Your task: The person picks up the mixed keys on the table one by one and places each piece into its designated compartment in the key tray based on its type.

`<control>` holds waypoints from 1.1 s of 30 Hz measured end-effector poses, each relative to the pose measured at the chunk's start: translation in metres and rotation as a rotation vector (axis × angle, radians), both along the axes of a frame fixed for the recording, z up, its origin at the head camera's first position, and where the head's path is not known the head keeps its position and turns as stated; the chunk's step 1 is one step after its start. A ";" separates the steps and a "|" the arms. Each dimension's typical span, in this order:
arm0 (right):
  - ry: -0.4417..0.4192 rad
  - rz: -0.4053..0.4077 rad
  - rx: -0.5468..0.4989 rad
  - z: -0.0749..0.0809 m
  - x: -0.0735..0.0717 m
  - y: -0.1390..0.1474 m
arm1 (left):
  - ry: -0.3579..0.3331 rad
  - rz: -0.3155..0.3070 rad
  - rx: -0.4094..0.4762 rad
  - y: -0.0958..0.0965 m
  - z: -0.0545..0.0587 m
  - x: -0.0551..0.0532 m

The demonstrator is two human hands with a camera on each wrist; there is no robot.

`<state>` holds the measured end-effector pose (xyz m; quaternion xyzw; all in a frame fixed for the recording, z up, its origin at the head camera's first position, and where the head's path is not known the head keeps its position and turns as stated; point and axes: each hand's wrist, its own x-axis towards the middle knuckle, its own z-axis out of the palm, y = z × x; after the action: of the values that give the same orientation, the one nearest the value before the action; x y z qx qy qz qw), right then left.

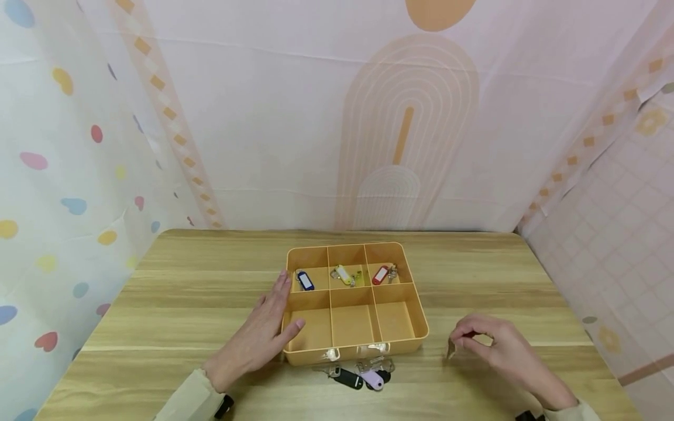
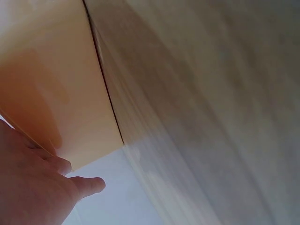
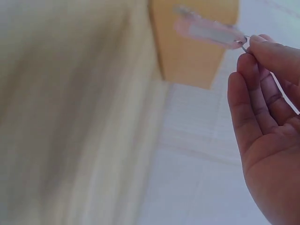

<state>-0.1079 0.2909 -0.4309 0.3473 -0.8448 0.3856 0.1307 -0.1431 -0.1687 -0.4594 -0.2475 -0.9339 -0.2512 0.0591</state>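
Note:
My left hand [image 1: 263,333] lies along the left side of a yellow-orange compartment box [image 1: 421,327], fingers extended along the wall and thumb over the near left compartment. In the left wrist view, that hand [image 2: 35,183] touches the box's upper edge. To the right of the box, my right hand [image 1: 492,345] pinches the small metal ring of a pink key tag [image 3: 208,32] between thumb and fingertips. The tag hangs off the ring with a pale label showing. A key [image 1: 451,349] dangles below those fingers in the head view.
Blue [image 1: 305,281], yellow [image 1: 344,275] and red [image 1: 380,275] key tags with keys lie in the far compartments. Before the box's front latches [image 1: 374,349] lie a black tag [image 1: 347,378] and a lilac tag [image 1: 372,380], partly over another dark one. Patterned curtains surround the wooden table [image 1: 210,280].

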 end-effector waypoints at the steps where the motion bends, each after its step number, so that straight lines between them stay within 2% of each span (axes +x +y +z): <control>1: 0.000 -0.012 -0.007 0.003 -0.001 -0.001 | 0.001 0.000 0.001 0.000 0.000 0.000; 6: 0.002 -0.058 -0.038 0.016 -0.004 -0.008 | 0.009 0.001 0.003 -0.001 0.000 0.000; 11: -0.033 -0.091 -0.054 0.027 -0.007 -0.017 | -0.003 0.005 -0.001 -0.001 0.000 0.000; 20: -0.073 -0.107 -0.089 0.035 -0.014 -0.035 | -0.011 0.014 0.002 0.000 0.000 0.002; 26: -0.081 -0.058 -0.138 0.037 -0.021 -0.046 | 0.004 0.014 0.002 -0.001 -0.001 0.003; 33: -0.071 -0.011 -0.183 0.034 -0.030 -0.058 | -0.011 0.008 0.012 0.000 -0.001 0.002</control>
<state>-0.1380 0.2326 -0.3969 0.3153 -0.8120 0.4726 0.1340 -0.1415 -0.1689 -0.4602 -0.2420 -0.9337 -0.2577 0.0564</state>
